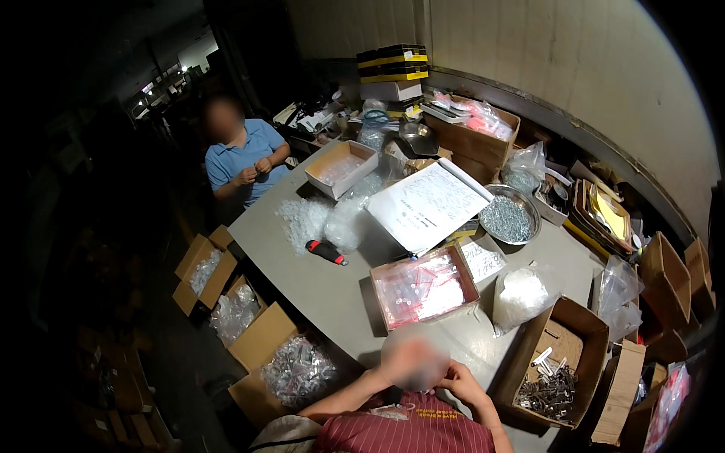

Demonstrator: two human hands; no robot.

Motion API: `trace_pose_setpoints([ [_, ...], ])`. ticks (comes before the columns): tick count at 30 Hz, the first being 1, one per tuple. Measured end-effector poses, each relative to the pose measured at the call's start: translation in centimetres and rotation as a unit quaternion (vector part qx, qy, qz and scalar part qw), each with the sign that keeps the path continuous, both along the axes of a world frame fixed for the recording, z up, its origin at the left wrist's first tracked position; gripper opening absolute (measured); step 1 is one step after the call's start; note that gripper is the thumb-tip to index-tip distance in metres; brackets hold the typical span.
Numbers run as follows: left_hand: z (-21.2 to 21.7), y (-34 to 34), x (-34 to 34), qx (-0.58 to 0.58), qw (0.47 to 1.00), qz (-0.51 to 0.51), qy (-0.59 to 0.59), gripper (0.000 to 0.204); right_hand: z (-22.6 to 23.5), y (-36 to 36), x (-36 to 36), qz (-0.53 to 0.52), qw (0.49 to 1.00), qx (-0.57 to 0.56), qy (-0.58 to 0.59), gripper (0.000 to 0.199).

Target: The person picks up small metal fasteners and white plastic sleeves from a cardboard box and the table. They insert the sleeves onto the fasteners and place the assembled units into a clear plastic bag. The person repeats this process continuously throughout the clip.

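My hands are close together at the near edge of the table, in front of a maroon striped garment (408, 432). A blurred patch covers most of my left hand (394, 370), so its fingers are hidden. My right hand (462, 382) has its fingers curled in beside that patch; whatever they pinch cannot be made out. Just beyond my hands stands an open cardboard box (380, 311) of small clear bags with red edges. Right of it sits a clear plastic bag (521, 293) of white pieces. A larger carton (555, 321) by my right arm holds dark and silvery metal parts.
A notepad (427, 205) lies mid-table near a metal bowl (510, 214) of small screws. Left of them are a red-black tool handle (327, 252) and a white box (342, 170). Filled cartons (260, 336) stand on the left. Across sits a person in blue (249, 162), hands together.
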State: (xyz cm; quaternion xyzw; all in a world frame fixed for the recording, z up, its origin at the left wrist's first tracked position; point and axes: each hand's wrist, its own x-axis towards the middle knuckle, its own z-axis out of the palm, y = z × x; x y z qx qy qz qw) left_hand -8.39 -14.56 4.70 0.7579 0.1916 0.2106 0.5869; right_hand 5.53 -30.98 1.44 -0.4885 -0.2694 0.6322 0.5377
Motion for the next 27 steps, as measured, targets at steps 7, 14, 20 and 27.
trace_pose_setpoints([
  [7, -2.4, 0.3, -0.3, -0.089, 0.995, -0.042, -0.001, 0.016, -0.7, 0.9, 0.2, -0.083, 0.903, 0.029, -0.420, 0.049],
  [14, -3.6, -0.8, -0.1, 0.070, 0.997, -0.009, -0.020, 0.036, 6.6, 1.2, 0.8, -0.088, 0.824, 0.177, -0.531, 0.043],
  [20, 0.7, -0.8, -0.3, 0.104, 0.991, -0.079, -0.001, 0.038, 2.3, -0.1, 2.7, -0.042, 0.791, 0.209, -0.573, 0.040],
  [27, -1.5, -1.2, 0.6, 0.360, 0.930, -0.072, -0.026, 0.056, 1.6, -1.9, 2.3, 0.072, 0.788, 0.133, -0.597, 0.061],
])
